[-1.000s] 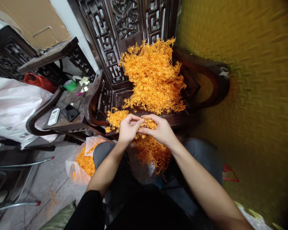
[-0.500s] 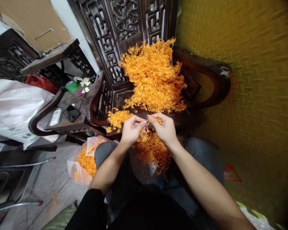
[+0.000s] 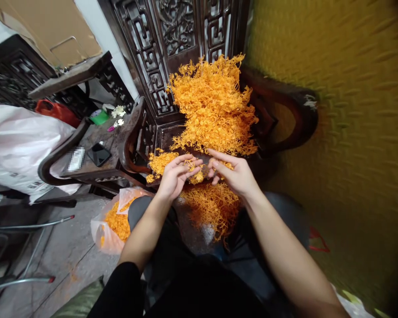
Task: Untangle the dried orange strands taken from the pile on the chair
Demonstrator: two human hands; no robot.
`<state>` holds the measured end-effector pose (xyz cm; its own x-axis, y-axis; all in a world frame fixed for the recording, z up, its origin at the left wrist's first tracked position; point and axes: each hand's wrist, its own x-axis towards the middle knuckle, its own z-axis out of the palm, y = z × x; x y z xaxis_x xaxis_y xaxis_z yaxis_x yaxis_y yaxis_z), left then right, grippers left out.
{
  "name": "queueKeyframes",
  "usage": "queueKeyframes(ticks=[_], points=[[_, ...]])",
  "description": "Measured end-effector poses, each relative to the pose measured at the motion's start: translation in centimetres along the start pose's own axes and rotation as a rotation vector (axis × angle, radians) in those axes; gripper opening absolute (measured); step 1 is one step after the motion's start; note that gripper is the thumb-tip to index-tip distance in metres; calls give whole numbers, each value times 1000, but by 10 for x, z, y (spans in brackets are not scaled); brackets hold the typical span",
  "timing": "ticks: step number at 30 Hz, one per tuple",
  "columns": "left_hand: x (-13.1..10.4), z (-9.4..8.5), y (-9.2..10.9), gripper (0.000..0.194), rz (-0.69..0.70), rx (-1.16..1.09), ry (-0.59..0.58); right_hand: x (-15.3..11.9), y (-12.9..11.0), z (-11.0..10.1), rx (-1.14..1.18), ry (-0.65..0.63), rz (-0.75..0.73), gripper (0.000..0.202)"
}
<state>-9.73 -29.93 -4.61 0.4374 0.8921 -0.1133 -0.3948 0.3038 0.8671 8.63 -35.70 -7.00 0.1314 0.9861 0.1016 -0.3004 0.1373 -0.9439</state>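
Thin, curly orange strands (image 3: 190,165) lie among the parted fingers of the left hand (image 3: 176,176), over the front edge of a dark wooden seat (image 3: 166,134); whether the fingers pinch them cannot be told. The right hand (image 3: 237,176) is loosened, index finger stretched toward the left, thumb apart from it, with more orange showing behind. A narrow gap parts the two hands.

Just left of the left hand, a small orange pile (image 3: 161,163) reaches the seat's front edge. Beyond the hands, a large heap (image 3: 215,108) rises against the carved back (image 3: 179,31), its frayed rim close to the right index fingertip. Bare wood shows at the seat's back left corner, and a dark strip runs from the right hand toward the curved right armrest (image 3: 300,110). The left armrest (image 3: 128,150) bounds the other side.

Below the seat edge, between the knees, sits a lower heap (image 3: 215,207), stringier and deeper orange than the bright, crinkled large heap. The forearms pass over the lap with room between them.

Farther out, a translucent plastic bag (image 3: 101,225) of orange pieces stands on the floor by the left knee; a black phone (image 3: 98,154) lies on the neighbouring wooden surface (image 3: 89,134). A yellow textured surface (image 3: 345,132) borders the right side.
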Motion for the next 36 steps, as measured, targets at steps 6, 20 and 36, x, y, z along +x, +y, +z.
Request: queueKeyframes(ticks=[6,20,36], points=[[1,5,-9,38,18,55,64,0,6,10,-633,-75,-467,34],[0,-12,17,49,-83,583,-274,0,4,17,-395,-72,-400,9],[12,-20,12,41,220,403,130,11,4,-2,34,103,75,18]])
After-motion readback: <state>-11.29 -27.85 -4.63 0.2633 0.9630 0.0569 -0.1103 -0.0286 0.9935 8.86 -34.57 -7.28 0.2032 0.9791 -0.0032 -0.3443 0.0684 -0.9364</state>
